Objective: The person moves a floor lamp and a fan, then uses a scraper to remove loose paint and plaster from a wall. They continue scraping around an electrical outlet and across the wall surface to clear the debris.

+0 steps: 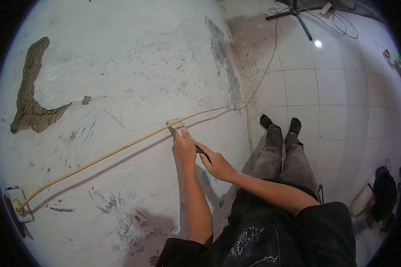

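My left hand (184, 147) presses a small flat piece (176, 125) against the white wall (133, 66), right at the yellowish cable (107, 155) that runs slanting across it. My right hand (214, 161) sits just beside the left and grips a thin dark tool (202, 152) whose tip points toward the left fingers. The cable starts at a wall socket (17, 202) at the lower left and drops to the floor at the right.
A brown patch of bare plaster (30, 104) scars the wall at the left. Below are my legs and dark shoes (278, 123) on white floor tiles (338, 89). A stand's black legs (294, 13) with loose wires lie at the far top; a dark object (382, 193) sits at the right.
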Tool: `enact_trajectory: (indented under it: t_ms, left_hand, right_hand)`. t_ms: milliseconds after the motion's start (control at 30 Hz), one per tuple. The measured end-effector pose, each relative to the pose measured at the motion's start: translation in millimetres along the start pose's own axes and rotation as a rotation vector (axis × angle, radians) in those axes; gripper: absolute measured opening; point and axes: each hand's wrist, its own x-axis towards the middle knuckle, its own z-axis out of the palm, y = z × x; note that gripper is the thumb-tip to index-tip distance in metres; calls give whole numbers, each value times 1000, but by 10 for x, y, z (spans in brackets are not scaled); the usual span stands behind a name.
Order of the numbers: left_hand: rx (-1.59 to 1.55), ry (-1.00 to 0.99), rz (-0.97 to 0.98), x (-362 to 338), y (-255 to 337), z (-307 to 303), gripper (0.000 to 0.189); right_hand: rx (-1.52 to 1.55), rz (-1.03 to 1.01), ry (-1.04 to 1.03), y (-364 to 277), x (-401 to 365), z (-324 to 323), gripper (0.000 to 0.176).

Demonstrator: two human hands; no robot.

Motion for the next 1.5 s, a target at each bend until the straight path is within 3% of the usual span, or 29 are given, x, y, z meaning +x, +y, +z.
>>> enact_trajectory:
  t_ms: [100, 233, 300, 433, 500, 567, 700, 833, 900, 1000, 1100, 1167, 1267, 1333, 1500]
  left_hand:
    - [-48, -46, -2, 59, -31, -17, 46]
    - [37, -58, -4, 116, -42, 46, 40]
    - [-3, -14, 63, 157, -121, 75, 41]
    - [-28, -12, 95, 212, -88, 95, 41]
    - [70, -102, -53, 164, 77, -6, 41]
    - [45, -43, 55, 171, 5, -5, 45]
    - [-73, 17, 44, 155, -35, 110, 42]
    - [30, -2, 16, 124, -106, 147, 41]
    - [-262, 52, 50, 129, -215, 216, 41]
    - [-235, -79, -21, 219, -348, 285, 42]
    - [-264, -13, 31, 86, -289, 367, 42]
    - [-407, -157, -104, 5, -281, 392, 43]
    - [-379, -173, -80, -16, -201, 385, 47]
    - [-236, -122, -54, -21, -184, 392, 48]
    - [-270, -5, 32, 48, -186, 432, 41]
  right_hand:
    - [18, -102, 46, 14, 13, 55, 46]
    - [49, 49, 0, 18, 61, -6, 49]
    - [12, -250, 147, 84, 115, 51, 48]
    - [42, -42, 60, 73, 153, -32, 47]
    - [52, -89, 65, 84, 145, 4, 47]
    - [23, -280, 129, 48, 145, 38, 46]
    - [-23, -77, 17, 71, 212, -140, 46]
    - [-41, -193, 49, 100, 127, -131, 46]
    - [-29, -201, 34, 76, 148, -176, 47]
    - [-107, -101, 13, 101, 107, -140, 48]
    - [50, 104, -33, -24, -26, -233, 52]
    - [194, 156, -47, 82, -41, -223, 52]
    - [375, 293, -70, 168, -40, -239, 49]
    - [284, 281, -33, 161, -17, -194, 48]
    - [112, 139, 91, 211, 96, -43, 43]
